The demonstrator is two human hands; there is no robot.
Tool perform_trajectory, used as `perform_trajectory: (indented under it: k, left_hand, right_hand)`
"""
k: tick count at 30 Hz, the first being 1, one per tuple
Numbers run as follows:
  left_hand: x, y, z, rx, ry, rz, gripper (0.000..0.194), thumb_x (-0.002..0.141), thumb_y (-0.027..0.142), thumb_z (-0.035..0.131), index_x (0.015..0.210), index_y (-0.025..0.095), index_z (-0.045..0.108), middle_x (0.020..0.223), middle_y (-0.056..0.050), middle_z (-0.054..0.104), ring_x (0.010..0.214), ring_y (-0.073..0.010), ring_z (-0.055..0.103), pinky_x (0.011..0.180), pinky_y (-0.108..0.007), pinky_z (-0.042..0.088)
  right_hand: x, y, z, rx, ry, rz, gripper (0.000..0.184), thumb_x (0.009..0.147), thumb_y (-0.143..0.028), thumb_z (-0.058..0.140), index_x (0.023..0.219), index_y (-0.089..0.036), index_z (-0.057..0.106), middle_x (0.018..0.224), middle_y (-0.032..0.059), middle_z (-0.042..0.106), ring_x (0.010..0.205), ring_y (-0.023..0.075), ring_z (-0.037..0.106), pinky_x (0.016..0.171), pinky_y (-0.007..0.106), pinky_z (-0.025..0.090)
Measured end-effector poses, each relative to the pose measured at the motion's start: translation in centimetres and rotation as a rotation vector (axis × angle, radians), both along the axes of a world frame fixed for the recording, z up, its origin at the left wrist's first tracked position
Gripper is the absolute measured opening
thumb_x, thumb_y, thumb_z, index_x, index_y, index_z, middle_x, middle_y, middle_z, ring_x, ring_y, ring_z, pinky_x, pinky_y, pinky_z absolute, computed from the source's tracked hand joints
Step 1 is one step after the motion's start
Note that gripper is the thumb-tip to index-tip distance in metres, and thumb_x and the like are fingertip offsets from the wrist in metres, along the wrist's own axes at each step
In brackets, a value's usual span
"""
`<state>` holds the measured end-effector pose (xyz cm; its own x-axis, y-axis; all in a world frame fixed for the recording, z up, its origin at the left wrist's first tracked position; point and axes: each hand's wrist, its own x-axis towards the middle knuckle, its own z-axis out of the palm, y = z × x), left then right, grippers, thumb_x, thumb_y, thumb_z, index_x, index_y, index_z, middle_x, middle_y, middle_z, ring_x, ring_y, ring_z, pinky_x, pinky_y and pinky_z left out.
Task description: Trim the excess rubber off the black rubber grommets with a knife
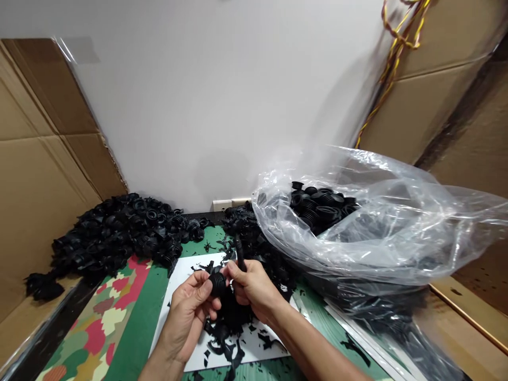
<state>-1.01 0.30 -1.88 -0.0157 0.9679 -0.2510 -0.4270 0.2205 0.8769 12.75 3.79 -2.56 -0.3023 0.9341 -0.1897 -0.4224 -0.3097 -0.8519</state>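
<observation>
While both hands work close together over the mat, the thing to watch is a ribbed black rubber bellows [217,284], sitting right between them. Its long axis runs roughly sideways, with the ribs stacked left to right. The left hand [186,312] is nearer and has it in a closed grip, with the fingers and thumb curled around it, so one end is hidden. The right hand [254,290] is just beside it, nearly touching, with its fingers closed on a slim dark rod [240,255] that points up and away from the body. Can't tell if that rod is a knife handle or a rubber strip, since its lower end disappears into the fingers. Black rubber scraps [226,338] litter a white board [254,357] on a green camo mat [146,312]. Further back, a heap of bellows [119,233] sits left, with more in a clear plastic bag [377,238] on the right.
</observation>
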Motion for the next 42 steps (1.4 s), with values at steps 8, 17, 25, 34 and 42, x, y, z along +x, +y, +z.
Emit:
perform_trajectory:
  k: [8, 17, 25, 34, 42]
  left_hand:
    - [-0.1, 0.0, 0.1, -0.025, -0.060, 0.026, 0.043, 0.052, 0.030, 0.086, 0.080, 0.014, 0.058, 0.060, 0.002, 0.062, 0.043, -0.0078, 0.055, 0.038, -0.016, 0.044]
    - [0.4, -0.7, 0.1, 0.040, -0.036, -0.031, 0.042, 0.059, 0.033, 0.082, 0.080, 0.020, 0.048, 0.054, 0.004, 0.061, 0.043, -0.0105, 0.056, 0.040, -0.018, 0.043]
    - [0.5, -0.4, 0.0, 0.048, -0.026, 0.074, 0.047, 0.054, 0.036, 0.084, 0.080, 0.019, 0.049, 0.058, 0.002, 0.063, 0.041, -0.0092, 0.053, 0.037, -0.018, 0.038]
    - [0.8, -0.9, -0.3, 0.179, 0.042, 0.022, 0.034, 0.067, 0.036, 0.076, 0.080, 0.020, 0.049, 0.044, 0.003, 0.058, 0.039, -0.0104, 0.050, 0.040, -0.018, 0.036]
    - [0.2, -0.6, 0.3, 0.091, -0.013, 0.121, 0.045, 0.058, 0.035, 0.082, 0.084, 0.019, 0.049, 0.052, 0.004, 0.060, 0.039, -0.0079, 0.049, 0.038, -0.016, 0.033]
  right_hand:
    - [-0.1, -0.8, 0.6, 0.592, -0.294, -0.231, 0.007, 0.064, -0.012, 0.061, 0.064, -0.018, 0.065, 0.073, 0.0007, 0.059, 0.070, 0.0152, 0.054, 0.064, 0.026, 0.042]
    - [-1.5, -1.5, -0.5, 0.796, -0.539, -0.399, 0.017, 0.078, -0.015, 0.045, 0.062, -0.021, 0.042, 0.065, -0.0015, 0.047, 0.057, 0.0125, 0.046, 0.053, 0.023, 0.038]
    - [-1.7, -1.4, -0.4, 0.817, -0.464, -0.364, 0.014, 0.079, -0.018, 0.050, 0.066, -0.020, 0.049, 0.070, 0.0008, 0.052, 0.065, 0.0143, 0.052, 0.058, 0.024, 0.042]
    - [-2.8, -2.0, -1.5, 0.663, -0.430, -0.341, 0.022, 0.090, -0.031, 0.038, 0.070, -0.022, 0.041, 0.057, -0.0036, 0.045, 0.042, 0.0105, 0.047, 0.041, 0.022, 0.037]
    - [-0.8, -1.6, 0.4, 0.894, -0.532, -0.371, 0.016, 0.084, -0.019, 0.046, 0.076, -0.018, 0.059, 0.072, 0.0032, 0.060, 0.066, 0.0148, 0.057, 0.059, 0.024, 0.045]
